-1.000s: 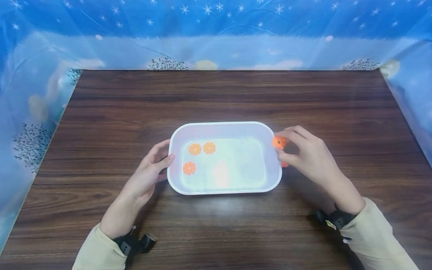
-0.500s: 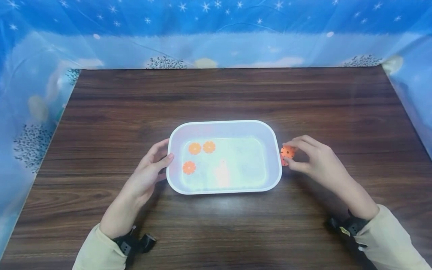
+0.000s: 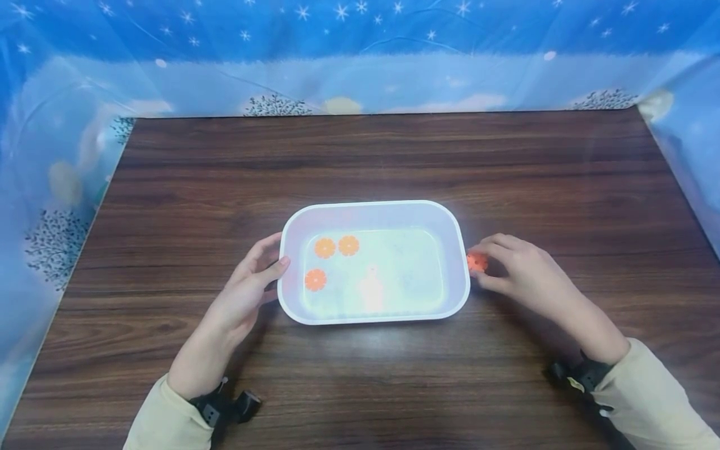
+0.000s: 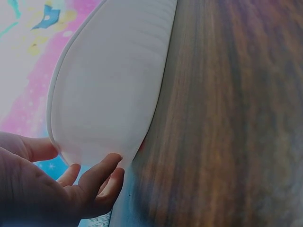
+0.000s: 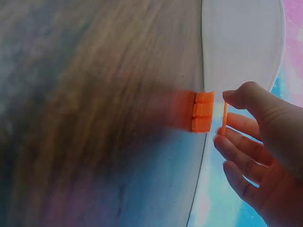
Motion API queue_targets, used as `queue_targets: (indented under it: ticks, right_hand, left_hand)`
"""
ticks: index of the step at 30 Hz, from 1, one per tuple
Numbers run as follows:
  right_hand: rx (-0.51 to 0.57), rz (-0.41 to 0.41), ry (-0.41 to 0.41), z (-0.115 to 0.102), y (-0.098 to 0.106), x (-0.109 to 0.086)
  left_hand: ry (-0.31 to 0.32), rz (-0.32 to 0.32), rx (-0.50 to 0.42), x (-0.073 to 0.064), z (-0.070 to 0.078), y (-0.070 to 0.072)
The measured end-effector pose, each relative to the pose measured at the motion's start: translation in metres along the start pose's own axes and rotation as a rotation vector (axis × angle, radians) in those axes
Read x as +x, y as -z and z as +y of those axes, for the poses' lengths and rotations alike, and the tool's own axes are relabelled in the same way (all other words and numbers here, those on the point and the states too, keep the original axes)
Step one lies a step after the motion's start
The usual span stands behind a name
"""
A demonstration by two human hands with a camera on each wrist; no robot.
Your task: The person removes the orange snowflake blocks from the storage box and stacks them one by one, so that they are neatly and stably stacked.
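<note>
A white plastic tub (image 3: 419,215) sits mid-table with 3 notched orange discs (image 3: 315,280) lying flat on its bottom, towards its left end. My left hand (image 3: 242,297) grips the tub's left end, thumb over the rim and fingers against the outer wall. Just past the right end, my right hand (image 3: 531,275) pinches an orange notched disc (image 5: 225,117) by its edges between thumb and fingers. Close below that disc, with a narrow gap, stands a short stack of orange discs (image 5: 202,112) on the table, next to the tub wall. From above, the hand and the held disc largely cover the stack.
The dark wood-grain table (image 3: 360,387) extends around the tub on every side. A blue snowflake-patterned cloth (image 3: 360,62) hangs behind the table and along its sides. Black wrist straps with cameras (image 3: 225,405) sit by the cream sleeves (image 3: 169,419).
My right hand has moved the pinched disc from beside the tub's right rim outward and down, so it now lies over the stack. The left hand and tub have stayed nearly still.
</note>
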State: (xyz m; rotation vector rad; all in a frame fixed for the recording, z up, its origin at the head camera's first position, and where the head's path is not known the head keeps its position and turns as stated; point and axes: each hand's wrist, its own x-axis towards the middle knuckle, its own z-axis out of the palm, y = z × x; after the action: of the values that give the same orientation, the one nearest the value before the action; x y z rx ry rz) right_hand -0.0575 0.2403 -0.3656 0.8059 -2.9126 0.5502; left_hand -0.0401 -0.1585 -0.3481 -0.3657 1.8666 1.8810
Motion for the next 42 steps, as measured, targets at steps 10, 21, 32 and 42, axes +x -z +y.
queue_targets:
  ticks: [10,21,32,42]
  right_hand:
    - [-0.048,0.023,0.038,0.0013,-0.0045,-0.0005]
    - [-0.055,0.020,0.037,0.0013,-0.0076,-0.0013]
    - [-0.068,-0.014,-0.013,-0.0013,-0.0018,-0.0033]
    - [-0.070,-0.022,-0.019,-0.0021,-0.0023,-0.0055]
  left_hand:
    - [-0.008,-0.004,0.004,0.0007,-0.0022,0.0002]
    - [-0.026,-0.011,0.003,0.0000,-0.0030,0.0007]
    - [-0.026,-0.007,0.000,0.0018,-0.0045,0.0007]
    - [-0.024,-0.010,-0.006,0.0023,-0.0044,0.0012]
